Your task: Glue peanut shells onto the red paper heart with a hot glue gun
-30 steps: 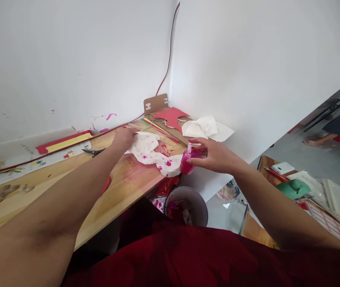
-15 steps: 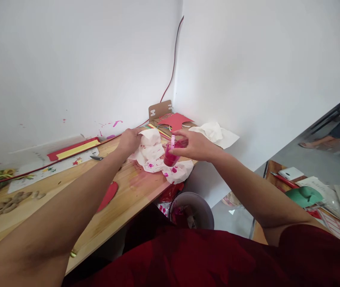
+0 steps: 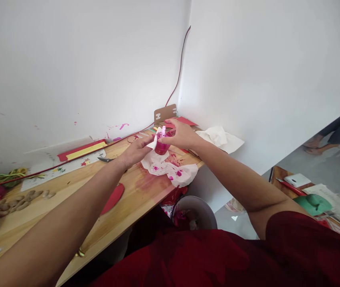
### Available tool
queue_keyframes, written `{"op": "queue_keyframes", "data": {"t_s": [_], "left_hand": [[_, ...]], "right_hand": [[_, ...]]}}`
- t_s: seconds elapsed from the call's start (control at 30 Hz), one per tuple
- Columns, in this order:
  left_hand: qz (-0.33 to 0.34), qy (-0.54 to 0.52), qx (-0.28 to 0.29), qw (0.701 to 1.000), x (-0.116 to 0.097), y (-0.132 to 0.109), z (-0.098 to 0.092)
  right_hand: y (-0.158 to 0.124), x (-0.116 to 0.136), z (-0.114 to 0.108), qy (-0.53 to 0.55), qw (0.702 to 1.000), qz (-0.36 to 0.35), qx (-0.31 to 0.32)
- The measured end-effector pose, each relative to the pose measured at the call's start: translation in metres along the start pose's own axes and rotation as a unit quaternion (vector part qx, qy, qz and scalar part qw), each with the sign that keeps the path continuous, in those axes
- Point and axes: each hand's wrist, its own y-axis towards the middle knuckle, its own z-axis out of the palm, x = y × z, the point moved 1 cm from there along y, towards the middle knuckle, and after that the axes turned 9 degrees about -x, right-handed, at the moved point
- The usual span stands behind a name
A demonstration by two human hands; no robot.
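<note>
My right hand (image 3: 182, 135) grips a clear cup (image 3: 161, 149) of deep pink liquid by its upper part. A pale pink stick (image 3: 163, 130) stands up at the cup's rim. On the cup's left side, my left hand (image 3: 140, 150) holds a piece of white tissue (image 3: 155, 142) against it, fingers partly hidden. Below the cup, crumpled white tissue (image 3: 170, 171) with magenta stains lies on the wooden table (image 3: 137, 187). Pink smears mark the wood around it.
A grey bin (image 3: 194, 211) stands below the table edge. White paper (image 3: 219, 138) and red card (image 3: 188, 120) lie at the far corner. A dark-bladed tool (image 3: 105, 160), peanuts (image 3: 23, 200) and a red cut-out (image 3: 113, 199) are on the left. A second table holds a green object (image 3: 313, 204).
My right hand has lifted the cup up and left, off the stained tissue. My left hand has brought a tissue edge against the cup's side. The view has shifted slightly.
</note>
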Motion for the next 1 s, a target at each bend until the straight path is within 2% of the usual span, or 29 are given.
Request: {"op": "queue_keyframes", "data": {"t_s": [0.1,0.17,0.33,0.53,0.63,1.0], "left_hand": [[-0.005,-0.101,0.083,0.991,0.006,0.001,0.005],[-0.006,-0.12,0.088,0.989,0.016,0.005,0.008],[-0.014,-0.07,0.074,0.995,0.035,0.013,0.014],[0.02,0.024,0.02,0.999,0.034,0.016,0.02],[0.013,0.044,-0.011,0.999,0.036,0.018,0.022],[0.008,0.091,-0.067,0.994,0.057,0.013,0.029]], "right_hand": [[0.006,0.002,0.006,0.006,1.0,-0.005,0.003],[0.008,0.004,0.009,0.0,1.0,-0.011,0.011],[0.008,0.009,0.016,-0.01,0.999,-0.028,0.017],[0.011,0.007,0.019,-0.01,1.0,-0.02,0.014],[0.013,0.009,0.017,-0.009,1.0,-0.011,0.01],[0.026,0.013,0.015,-0.002,1.0,-0.022,-0.01]]}}
